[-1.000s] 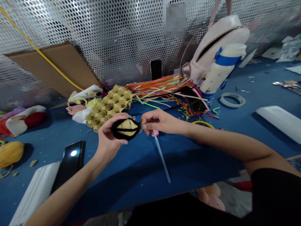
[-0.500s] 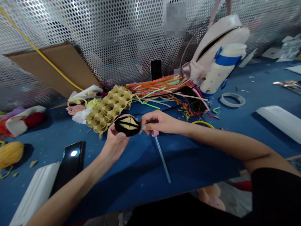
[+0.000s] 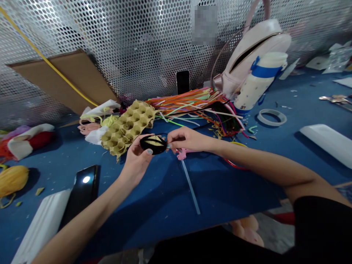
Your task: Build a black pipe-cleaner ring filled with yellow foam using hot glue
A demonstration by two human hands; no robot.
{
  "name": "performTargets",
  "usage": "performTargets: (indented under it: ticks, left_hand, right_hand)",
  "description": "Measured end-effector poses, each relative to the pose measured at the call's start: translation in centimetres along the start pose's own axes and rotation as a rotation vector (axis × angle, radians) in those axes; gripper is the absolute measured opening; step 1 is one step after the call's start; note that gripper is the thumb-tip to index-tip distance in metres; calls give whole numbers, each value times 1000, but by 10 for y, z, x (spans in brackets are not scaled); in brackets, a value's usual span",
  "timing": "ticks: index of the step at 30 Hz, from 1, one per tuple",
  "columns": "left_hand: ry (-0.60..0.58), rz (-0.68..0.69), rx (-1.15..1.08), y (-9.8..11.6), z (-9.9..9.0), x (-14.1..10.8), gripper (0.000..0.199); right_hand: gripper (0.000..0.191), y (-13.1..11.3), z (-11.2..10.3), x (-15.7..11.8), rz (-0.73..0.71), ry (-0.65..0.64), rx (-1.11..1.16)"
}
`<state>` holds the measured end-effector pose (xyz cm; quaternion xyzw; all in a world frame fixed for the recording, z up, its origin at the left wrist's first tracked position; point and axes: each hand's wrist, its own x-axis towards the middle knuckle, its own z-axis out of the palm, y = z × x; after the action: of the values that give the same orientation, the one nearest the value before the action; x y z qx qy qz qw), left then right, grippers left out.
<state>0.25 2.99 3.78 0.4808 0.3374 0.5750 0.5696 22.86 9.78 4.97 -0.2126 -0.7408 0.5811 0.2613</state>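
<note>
While the hands (image 3: 135,159) clamp its opposite ends, the black oval piece (image 3: 156,147) shows pale yellow between dark strands.

Both forearms angle inward; the left hand (image 3: 137,160) cups with curled fingers, the right hand (image 3: 187,139) pinches, fingertips together.

Blue tabletop (image 3: 176,198), egg-carton piece (image 3: 128,126), yellow yarn ball (image 3: 13,180), clear tape ring (image 3: 272,117), black phone (image 3: 82,187), white foam-like block (image 3: 328,141)
</note>
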Motion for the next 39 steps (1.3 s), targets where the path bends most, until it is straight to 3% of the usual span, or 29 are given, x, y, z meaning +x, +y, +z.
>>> performTargets:
  ticks: [17, 25, 33, 39]
  left_hand:
    - [-75, 86, 32, -10, -3, -2, 60]
    - [-151, 224, 130, -7, -7, -1, 63]
    - [-132, 319, 230, -4, -9, 1, 65]
    - [-310, 424, 306, 8, -5, -6, 60]
  right_hand:
    - [14, -5, -4, -3, 1, -52, 1]
    - [17, -13, -7, -5, 6, -56, -8]
    - [22, -25, -9, -9, 28, -115, 80]
    - [19, -23, -15, -9, 121, -189, 105]
